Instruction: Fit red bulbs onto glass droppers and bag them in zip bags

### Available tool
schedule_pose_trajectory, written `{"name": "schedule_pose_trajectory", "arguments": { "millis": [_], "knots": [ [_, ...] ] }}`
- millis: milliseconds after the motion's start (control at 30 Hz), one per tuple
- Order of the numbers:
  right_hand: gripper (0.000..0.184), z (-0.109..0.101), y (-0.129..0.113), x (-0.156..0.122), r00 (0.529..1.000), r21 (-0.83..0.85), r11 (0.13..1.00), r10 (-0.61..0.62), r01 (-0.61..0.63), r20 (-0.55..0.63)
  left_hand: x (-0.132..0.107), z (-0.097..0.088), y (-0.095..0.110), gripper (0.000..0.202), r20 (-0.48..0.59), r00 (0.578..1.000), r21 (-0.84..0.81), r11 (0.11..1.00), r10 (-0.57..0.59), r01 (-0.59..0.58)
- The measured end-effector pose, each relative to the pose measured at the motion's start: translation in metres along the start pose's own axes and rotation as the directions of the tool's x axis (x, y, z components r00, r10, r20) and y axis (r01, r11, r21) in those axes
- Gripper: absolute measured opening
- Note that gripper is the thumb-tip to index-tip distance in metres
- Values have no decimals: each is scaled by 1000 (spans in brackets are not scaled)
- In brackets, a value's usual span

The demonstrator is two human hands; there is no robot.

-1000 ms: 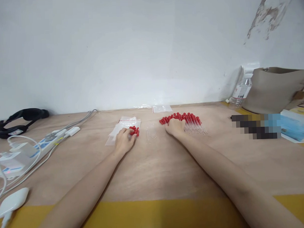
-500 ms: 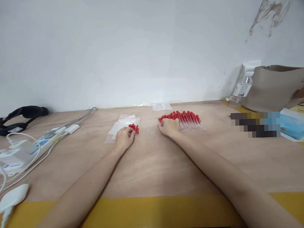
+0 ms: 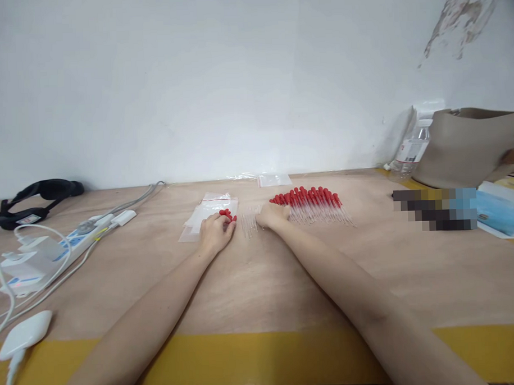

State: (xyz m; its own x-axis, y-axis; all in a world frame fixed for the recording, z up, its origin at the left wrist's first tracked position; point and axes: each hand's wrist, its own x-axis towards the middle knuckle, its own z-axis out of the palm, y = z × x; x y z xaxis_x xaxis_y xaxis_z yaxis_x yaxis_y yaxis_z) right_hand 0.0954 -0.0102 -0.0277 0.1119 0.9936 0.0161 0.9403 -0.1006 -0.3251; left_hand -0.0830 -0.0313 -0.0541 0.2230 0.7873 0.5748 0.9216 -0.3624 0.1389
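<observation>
My left hand [image 3: 216, 233] rests at the edge of some clear zip bags [image 3: 211, 204], its fingers closed around a red rubber bulb [image 3: 234, 218]. More red bulbs [image 3: 226, 212] lie just beyond those fingers. Several thin clear dropper tubes [image 3: 247, 222] without bulbs lie side by side between the hands. My right hand [image 3: 273, 215] is over the right end of these tubes, fingertips pressed together; what they pinch is too small to make out. To its right is a row of droppers [image 3: 312, 202] with red bulbs fitted, tips toward me.
Another zip bag [image 3: 274, 180] lies by the wall. On the left are a power strip [image 3: 69, 244] with white cables and a black strap [image 3: 38, 200]. A water bottle [image 3: 413, 148], a grey-beige bag [image 3: 461, 146] and a blue packet [image 3: 502, 209] stand or lie at right.
My right hand has moved left, from the near end of the dropper row onto the loose tubes. My left hand has shifted slightly right, with a red bulb now at its fingertips.
</observation>
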Motion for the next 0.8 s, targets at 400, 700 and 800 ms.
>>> {"name": "schedule_pose_trajectory", "arguments": {
  "millis": [400,700,800],
  "knots": [
    [17,-24,80,-62,856,140,890,-359,434,-372,-13,-21,21,16,-129,988,-207,971,90,-116],
    [15,-12,122,-99,749,177,774,-485,608,-452,-46,-33,71,18,185,920,-405,880,346,-249],
    [13,-7,118,-101,759,175,777,-496,605,-423,-47,-27,76,22,185,926,-454,865,328,-215]
  ]
}}
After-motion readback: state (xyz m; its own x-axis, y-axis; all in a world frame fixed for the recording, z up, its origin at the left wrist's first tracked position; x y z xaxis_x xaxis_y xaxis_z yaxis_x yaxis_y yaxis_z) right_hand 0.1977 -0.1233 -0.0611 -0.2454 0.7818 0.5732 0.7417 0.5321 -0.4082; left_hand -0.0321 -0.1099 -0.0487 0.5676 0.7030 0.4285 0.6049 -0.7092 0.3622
